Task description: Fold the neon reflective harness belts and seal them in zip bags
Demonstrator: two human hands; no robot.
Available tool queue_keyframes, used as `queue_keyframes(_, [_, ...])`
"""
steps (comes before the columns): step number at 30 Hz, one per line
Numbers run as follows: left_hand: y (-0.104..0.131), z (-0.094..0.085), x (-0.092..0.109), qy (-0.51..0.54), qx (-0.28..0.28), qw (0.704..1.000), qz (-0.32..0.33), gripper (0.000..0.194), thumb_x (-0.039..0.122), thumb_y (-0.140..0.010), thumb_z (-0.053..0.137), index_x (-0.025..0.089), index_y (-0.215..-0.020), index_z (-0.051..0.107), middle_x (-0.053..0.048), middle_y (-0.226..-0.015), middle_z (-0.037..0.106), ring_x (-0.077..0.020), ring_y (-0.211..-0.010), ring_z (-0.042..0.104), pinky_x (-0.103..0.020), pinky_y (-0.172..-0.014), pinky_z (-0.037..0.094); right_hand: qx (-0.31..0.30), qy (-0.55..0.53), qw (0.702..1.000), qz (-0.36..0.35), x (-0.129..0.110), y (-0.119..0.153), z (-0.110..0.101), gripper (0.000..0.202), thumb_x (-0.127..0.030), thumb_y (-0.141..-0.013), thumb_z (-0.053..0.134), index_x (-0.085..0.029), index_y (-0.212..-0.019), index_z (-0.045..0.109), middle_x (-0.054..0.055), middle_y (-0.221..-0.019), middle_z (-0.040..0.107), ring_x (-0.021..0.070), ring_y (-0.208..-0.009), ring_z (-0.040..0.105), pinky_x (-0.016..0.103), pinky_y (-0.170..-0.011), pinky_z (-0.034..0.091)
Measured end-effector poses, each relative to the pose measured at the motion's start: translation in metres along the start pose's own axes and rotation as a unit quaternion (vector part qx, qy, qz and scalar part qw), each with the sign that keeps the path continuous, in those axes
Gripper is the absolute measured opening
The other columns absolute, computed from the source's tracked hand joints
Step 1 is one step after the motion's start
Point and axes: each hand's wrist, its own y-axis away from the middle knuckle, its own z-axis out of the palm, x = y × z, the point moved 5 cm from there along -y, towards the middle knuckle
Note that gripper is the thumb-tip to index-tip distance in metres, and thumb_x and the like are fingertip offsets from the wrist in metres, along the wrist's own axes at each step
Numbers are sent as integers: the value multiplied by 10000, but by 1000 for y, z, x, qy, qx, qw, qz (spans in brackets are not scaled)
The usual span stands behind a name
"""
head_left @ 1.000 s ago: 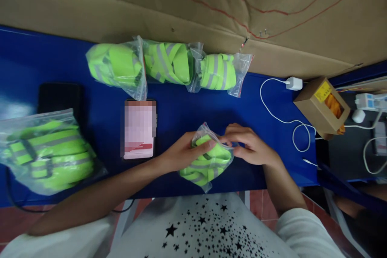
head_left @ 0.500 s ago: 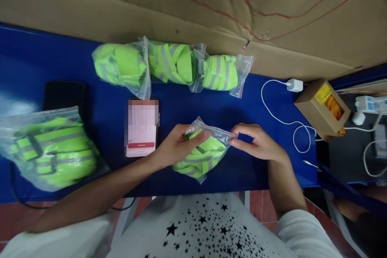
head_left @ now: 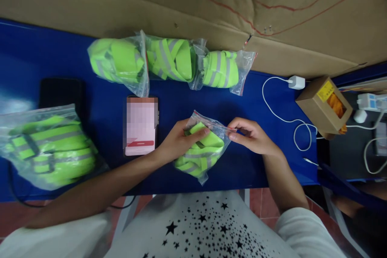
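In the head view, a clear zip bag (head_left: 202, 151) with folded fluorescent yellow-green reflective straps inside is held over the front of the table. My left hand (head_left: 179, 140) grips the bag's left side, thumb across its front and the other fingers hidden behind. My right hand (head_left: 250, 135) pinches the right end of the bag's zip edge between thumb and fingertips. The bag's top edge slants down to the right between my hands. Just left of my left hand lies a phone (head_left: 140, 127) with a lit pink screen.
Three similar filled bags (head_left: 169, 59) lie in a row along the cardboard backing (head_left: 127, 12). A larger filled bag (head_left: 57, 149) sits at the left, near a dark flat object (head_left: 62, 92). At right are a white charger cable (head_left: 279, 117) and a cardboard box (head_left: 320, 107) on the blue table.
My right hand has shifted slightly left and up along with the bag's top edge. The bag's upper part stands a little higher; both hands keep their hold.
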Motion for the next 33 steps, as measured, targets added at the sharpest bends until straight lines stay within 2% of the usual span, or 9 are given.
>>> queue_keyframes(4, [0,0,0,-6,6,1000,-10,322,480,-843,711,165,-893,673,-21,-810,700,-151,-712,625,-235,-626,504,13,-16,1000,23,1,1,-1,132,-301,-951,668,-187,-1016,649,3,-893,656,99,-793,601,224,-711,470])
queue_keyframes(9, [1,1,0,-28,-6,1000,-6,350,511,-833,712,170,-901,675,-16,-794,689,-150,-702,617,-239,-639,511,30,-89,990,104,14,0,-4,365,-342,-924,705,-207,-1226,552,1,-897,694,113,-823,664,233,-733,504])
queue_keyframes(11, [2,1,-1,-17,0,1000,-7,390,552,-825,707,170,-890,668,-17,-787,687,-149,-691,613,-242,-647,517,26,-94,984,149,20,-1,-6,343,-384,-904,723,-178,-1150,602,17,-857,716,121,-782,680,242,-713,523])
queue_keyframes(14, [5,3,-2,12,11,1000,-15,469,631,-820,680,165,-857,643,-20,-769,673,-147,-670,600,-240,-633,519,26,-94,976,197,25,-1,-8,319,-433,-853,766,-146,-942,658,26,-743,719,108,-647,657,219,-596,509])
queue_keyframes(16, [6,4,-1,26,12,1000,-13,482,643,-825,674,166,-883,640,-19,-778,668,-141,-670,590,-230,-629,514,34,-105,971,210,26,-2,-9,338,-436,-819,796,-145,-937,669,18,-711,711,105,-615,650,206,-551,498])
queue_keyframes(21, [7,4,-1,23,20,1000,-6,456,621,-846,668,173,-919,634,-12,-796,651,-136,-680,575,-217,-625,497,61,-120,965,226,29,-1,-11,350,-426,-762,840,-145,-906,688,8,-700,700,102,-580,641,195,-499,488])
queue_keyframes(29, [6,3,0,61,10,998,0,415,571,-851,695,161,-903,658,-3,-759,631,-118,-650,547,-203,-606,480,71,-129,981,124,10,2,-15,260,-356,-789,838,-149,-817,684,7,-678,706,94,-601,639,201,-573,504])
queue_keyframes(33, [5,3,3,64,14,998,14,387,546,-863,694,161,-883,652,2,-762,621,-111,-660,532,-194,-601,460,71,-127,978,150,12,3,-15,258,-373,-793,834,-158,-822,695,16,-686,714,109,-617,652,217,-596,518])
